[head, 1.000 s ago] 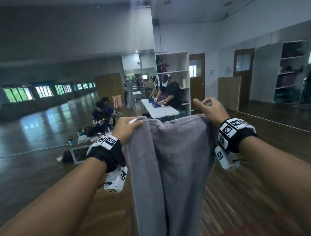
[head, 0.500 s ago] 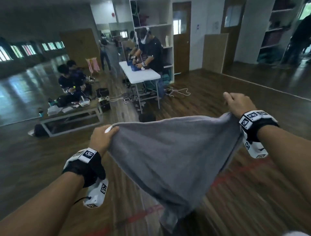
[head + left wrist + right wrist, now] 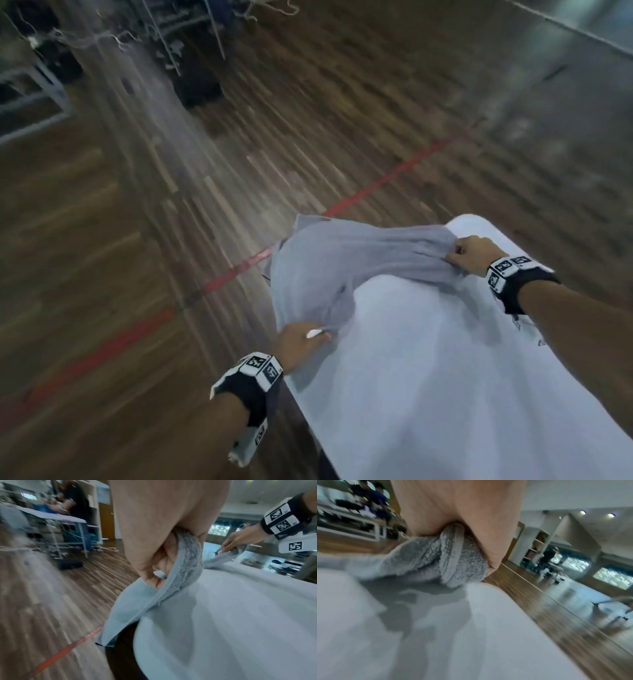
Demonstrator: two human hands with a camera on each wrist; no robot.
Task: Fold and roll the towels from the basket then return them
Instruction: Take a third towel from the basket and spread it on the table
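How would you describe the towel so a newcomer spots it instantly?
Start at the white table over the wooden floor. At its far end, the left hand and right hand each grip a corner of the grey towel. It is the only soft, draped, grey cloth, billowing off the table's edge.

The head cam looks steeply down from above, taking in both forearms, the white table (image 3: 445, 377) end and lots of blurred wooden floor (image 3: 102, 274). The left wrist cam sits right behind the left hand (image 3: 163, 534), looking along it and across the table toward the right hand (image 3: 240, 539). The right wrist cam is jammed just as close behind its own hand, facing over the tabletop. All three views share the grey towel (image 3: 342, 267) and the table.
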